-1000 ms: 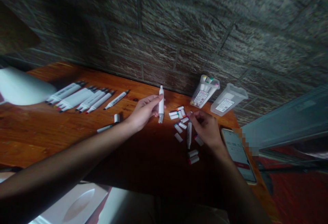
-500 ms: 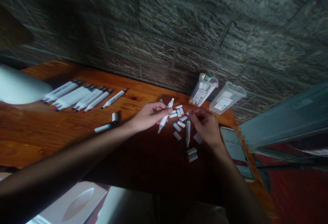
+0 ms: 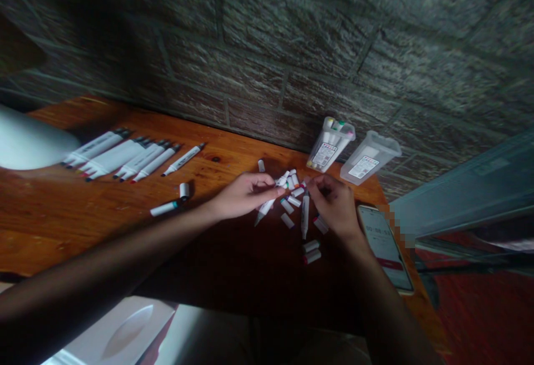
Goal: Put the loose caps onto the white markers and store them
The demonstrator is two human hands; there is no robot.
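Note:
My left hand [image 3: 246, 195] is closed round a white marker [image 3: 266, 208], held slantwise with its uncapped tips showing. My right hand [image 3: 336, 201] has its thumb and fingers pinched together over the cap pile; what they hold, if anything, I cannot make out. Between and below the hands lie several loose white marker caps [image 3: 287, 206] with coloured ends. Another uncapped marker [image 3: 305, 217] lies on the table just left of my right hand. One single cap [image 3: 261, 165] rests behind my left hand.
Several uncapped markers [image 3: 110, 159] lie in a row at the left. Closer in are a standing cap [image 3: 184, 190] and a lying cap [image 3: 163, 208]. A clear case with markers [image 3: 329, 145] and another clear case [image 3: 371, 156] stand by the wall. A phone [image 3: 384, 248] lies at the right edge.
The marker in my left hand has dropped slightly towards me and tilted more towards the caps. A cap behind that hand now shows fully. My right hand has hardly moved.

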